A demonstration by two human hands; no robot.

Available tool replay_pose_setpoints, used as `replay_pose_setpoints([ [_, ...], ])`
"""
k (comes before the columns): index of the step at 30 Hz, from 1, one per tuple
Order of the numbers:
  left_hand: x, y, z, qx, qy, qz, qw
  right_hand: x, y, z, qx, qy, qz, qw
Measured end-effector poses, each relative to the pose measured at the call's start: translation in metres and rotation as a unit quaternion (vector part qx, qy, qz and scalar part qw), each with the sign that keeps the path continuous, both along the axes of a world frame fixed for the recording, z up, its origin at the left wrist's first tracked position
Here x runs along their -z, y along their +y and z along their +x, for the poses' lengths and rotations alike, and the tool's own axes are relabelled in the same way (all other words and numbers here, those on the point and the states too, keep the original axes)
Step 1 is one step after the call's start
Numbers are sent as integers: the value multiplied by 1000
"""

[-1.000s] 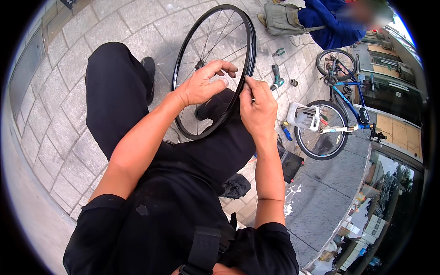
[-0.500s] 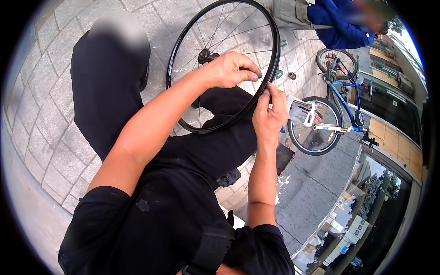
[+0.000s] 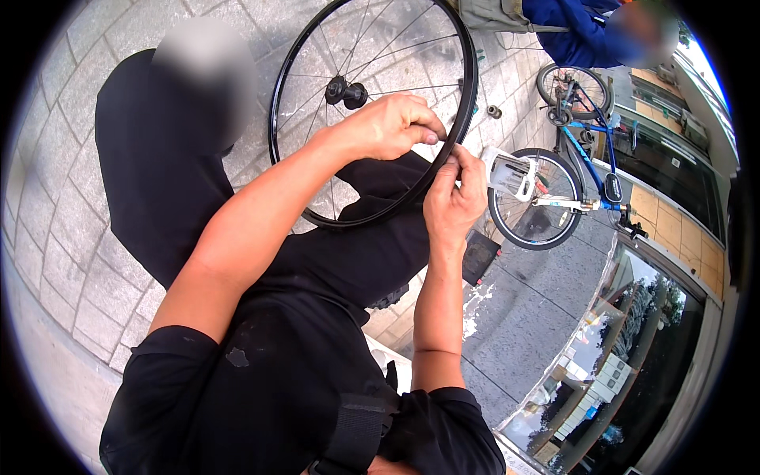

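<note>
A black bicycle wheel [image 3: 470, 71] with thin spokes leans over my lap, its black hub [image 3: 346, 93] showing near the middle. My left hand [image 3: 389, 127] reaches through from the spoke side. Its thumb and fingers are pinched together against the rim's inner edge, and whatever lies between them is too small to make out. Opposite it, my right hand [image 3: 457, 194] pinches the rim's outer edge between thumb and fingers. The fingertips of both hands nearly meet across the rim.
A blue bicycle [image 3: 592, 162] stands at the right, with a white frame-like piece [image 3: 522, 180] by its wheel. Beyond the wheel is a person in blue [image 3: 576, 36]. A dark flat box [image 3: 480, 258] and a small metal cylinder [image 3: 494, 112] lie on the ground. A glass window [image 3: 633, 348] borders the right.
The wheel and both hands sit slightly further left in view, as do the surroundings. The hub shows more fully beyond my left hand. Both hands keep their pinch at the rim.
</note>
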State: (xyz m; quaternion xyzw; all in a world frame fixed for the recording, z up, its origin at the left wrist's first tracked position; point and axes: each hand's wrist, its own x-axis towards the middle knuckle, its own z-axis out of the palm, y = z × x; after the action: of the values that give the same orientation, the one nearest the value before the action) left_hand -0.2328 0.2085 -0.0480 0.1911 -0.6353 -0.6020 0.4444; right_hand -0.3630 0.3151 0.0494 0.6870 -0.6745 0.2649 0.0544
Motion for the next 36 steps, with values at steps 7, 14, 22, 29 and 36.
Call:
replay_pose_setpoints([
  [7, 1, 0, -4, -9, 4, -7, 1000, -1, 1, -2, 4, -10, 18, 1000],
  [14, 0, 0, -4, -22, 2, -26, 999, -4, -1, 1, -1, -5, 17, 1000],
  [22, 1, 4, -7, -9, 23, 32, 999, 0, 0, -3, 6, -2, 2, 1000],
  [29, 9, 1, -13, -15, 16, -17, 1000, -7, 0, 1, 15, -4, 34, 999],
  [36, 10, 1, -11, 12, 30, 18, 999, -4, 1, 0, 13, -3, 26, 1000],
])
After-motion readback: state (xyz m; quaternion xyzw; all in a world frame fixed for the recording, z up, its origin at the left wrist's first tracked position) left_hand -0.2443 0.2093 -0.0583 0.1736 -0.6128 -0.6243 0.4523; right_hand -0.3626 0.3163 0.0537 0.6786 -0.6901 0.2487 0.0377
